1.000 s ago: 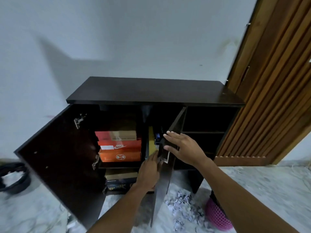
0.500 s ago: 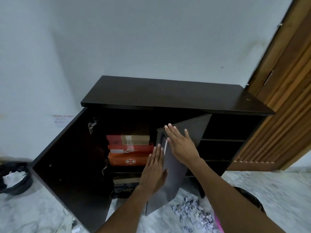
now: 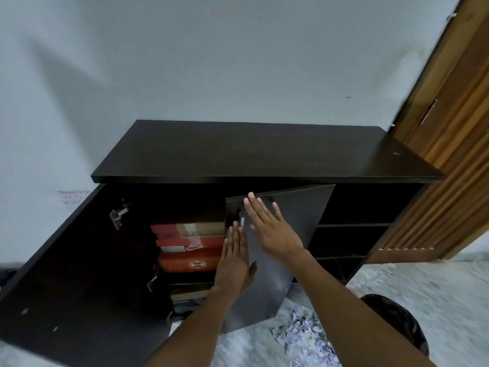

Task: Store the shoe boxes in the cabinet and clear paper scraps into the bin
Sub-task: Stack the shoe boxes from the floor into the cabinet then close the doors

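While 3 shoe boxes (image 3: 190, 247) sit stacked inside the cabinet (image 3: 264, 152), left hand (image 3: 234, 263) and right hand (image 3: 272, 231) press flat, fingers extended, holding nothing, against its half-open door (image 3: 299, 207); paper scraps (image 3: 304, 337) litter the floor (image 3: 428, 287).

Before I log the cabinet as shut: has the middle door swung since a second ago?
Yes. The middle door has swung from edge-on toward closing, its face now partly covering the cabinet opening beside the orange shoe boxes; both palms press it.
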